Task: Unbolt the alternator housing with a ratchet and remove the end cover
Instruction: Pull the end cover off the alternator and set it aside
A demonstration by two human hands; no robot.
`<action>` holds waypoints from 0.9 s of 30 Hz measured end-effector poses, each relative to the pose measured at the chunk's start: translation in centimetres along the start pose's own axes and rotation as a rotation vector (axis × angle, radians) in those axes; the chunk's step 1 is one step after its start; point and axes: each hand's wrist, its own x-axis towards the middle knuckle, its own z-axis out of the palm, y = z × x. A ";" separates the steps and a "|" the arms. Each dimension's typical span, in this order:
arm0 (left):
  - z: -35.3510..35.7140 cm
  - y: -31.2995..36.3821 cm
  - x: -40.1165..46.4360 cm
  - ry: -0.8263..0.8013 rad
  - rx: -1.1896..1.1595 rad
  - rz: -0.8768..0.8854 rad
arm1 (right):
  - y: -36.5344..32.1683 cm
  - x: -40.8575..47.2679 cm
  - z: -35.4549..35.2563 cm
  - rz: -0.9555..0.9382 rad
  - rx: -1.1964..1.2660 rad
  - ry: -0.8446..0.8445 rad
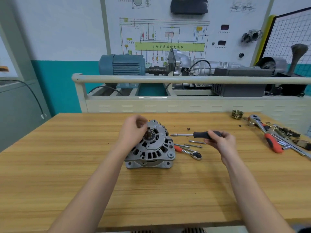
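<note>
While the alternator (150, 147) sits mid-tabletop (67, 174), your left hand (133, 130) rests curled on its upper rim; whether it grips anything, I cannot tell. Your right hand (218, 142) holds a screwdriver (193, 134). A ratchet (189, 152) lies just beside the housing.

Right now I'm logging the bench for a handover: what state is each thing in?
alternator: upright on the table, end cover still on
left hand: fingers curled at the alternator's top edge
right hand: holding the screwdriver
screwdriver: lifted, level, tip toward the alternator
small ratchet: lying idle beside the alternator
large ratchet: lying idle, far right
</note>
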 end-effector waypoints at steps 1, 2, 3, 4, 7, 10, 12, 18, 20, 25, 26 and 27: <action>0.1 -0.3 -0.2 0.046 0.035 0.001 | 1.0 -0.1 -0.2 0.031 -0.038 0.016; 0.3 -0.6 -0.4 0.072 0.067 0.002 | 1.9 -0.2 -0.3 0.060 -0.067 0.033; 0.4 -1.0 -0.6 0.074 0.088 -0.006 | 2.8 -0.3 -0.5 0.085 -0.076 0.049; 0.6 -1.5 -0.8 0.054 0.117 -0.024 | 3.6 -0.3 -0.5 0.108 -0.071 0.062; 0.8 -2.9 -1.5 -0.045 0.192 -0.105 | 4.8 -0.1 -0.6 0.137 -0.130 0.083; 0.8 -3.4 -1.6 -0.078 0.127 -0.104 | 5.1 0.4 -0.6 0.032 -0.471 0.079; 0.6 -3.5 -1.5 -0.068 0.043 -0.112 | 5.1 0.5 -0.5 -0.007 -0.557 0.065; -0.4 -4.9 -2.0 -0.125 -0.680 -0.436 | 5.2 0.8 0.4 -0.015 -0.672 0.076; -0.3 -5.6 -2.5 -0.115 -0.809 -0.453 | 5.0 0.5 1.3 -0.093 -0.718 0.102; 0.8 -6.1 -3.0 -0.054 -0.989 -0.438 | 2.7 -2.0 7.2 -0.291 -0.506 -0.166; 0.9 -6.2 -2.8 -0.058 -0.997 -0.441 | 2.4 -2.4 8.7 -0.269 -0.476 -0.252; 0.9 -6.4 -2.7 -0.074 -1.004 -0.458 | 2.2 -2.6 10.0 -0.223 -0.457 -0.328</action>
